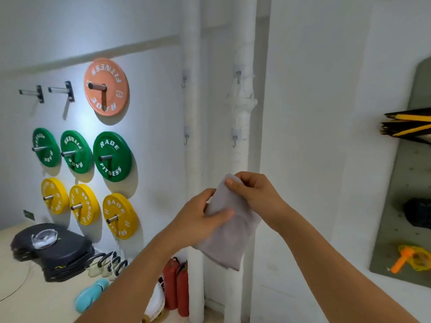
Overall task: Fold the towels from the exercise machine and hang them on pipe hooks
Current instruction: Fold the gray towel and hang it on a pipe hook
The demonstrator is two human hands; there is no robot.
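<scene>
A folded grey towel [227, 238] hangs between both hands in front of two white vertical pipes. My left hand [198, 217] grips its left side, thumb across the cloth. My right hand [254, 191] pinches the top corner. The left pipe [192, 113] carries an upper hook [184, 81] and a lower hook [185, 138]. On the right pipe [242, 159] there are also an upper hook [238, 76] and a lower hook [234, 141]. All hooks are bare. The towel's top is well below the lower hooks.
Orange, green and yellow weight plates [112, 157] hang on the left wall. Black mats [53, 250], kettlebell handles and a blue glove lie on the floor. Red fire extinguishers [177, 285] stand by the left pipe. A grey pegboard [410, 206] with gear is at right.
</scene>
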